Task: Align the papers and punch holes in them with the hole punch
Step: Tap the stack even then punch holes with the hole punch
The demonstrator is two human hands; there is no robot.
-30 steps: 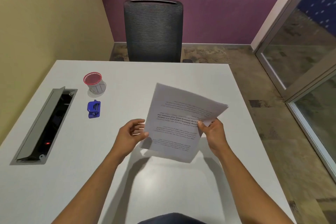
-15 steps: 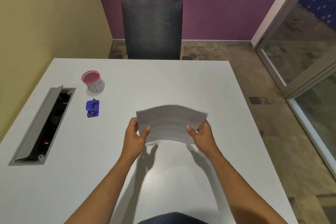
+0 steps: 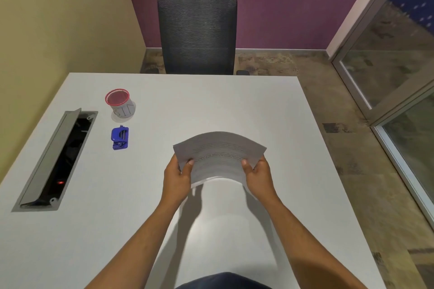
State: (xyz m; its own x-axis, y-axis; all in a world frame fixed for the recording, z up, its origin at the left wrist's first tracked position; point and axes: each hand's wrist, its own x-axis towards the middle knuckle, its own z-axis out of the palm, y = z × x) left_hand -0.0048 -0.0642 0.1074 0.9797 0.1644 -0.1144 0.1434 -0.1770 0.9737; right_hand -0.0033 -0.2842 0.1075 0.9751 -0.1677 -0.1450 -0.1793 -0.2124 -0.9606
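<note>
— Left hand [image 3: 176,177] first: thumb on the printed face, fingers tucked behind, pinching the left edge of the papers [image 3: 218,157].

— Off the desk, or resting on it?

— Lifted over the white table [image 3: 234,105], a shadow under them. The stack bows upward in the middle, the far edge an arch, the near edge curling over the gap between both wrists.

— What's out to the left?

— Hard by the left edge of the table, a cable tray [image 3: 56,159] with its grey flap tilted open, a small red light inside. Right of it the pen cup [image 3: 121,102], red-rimmed mesh, standing upright. Just nearer us, the blue hole punch [image 3: 120,138], lying flat, well apart from the papers and touched by nobody.

— Any room between punch and papers?

— Bare white tabletop all the way across, and more of it beyond the sheets up to the far edge, where a dark mesh chair [image 3: 197,30] sits pushed in.

— And the other side?

— Right hand [image 3: 258,175] mirrors the left, thumb on top, fingers behind, gripping the right edge of the stack. Past it, a strip of clear table, then the table's right edge, then the floor and a glass partition [image 3: 394,65].
</note>
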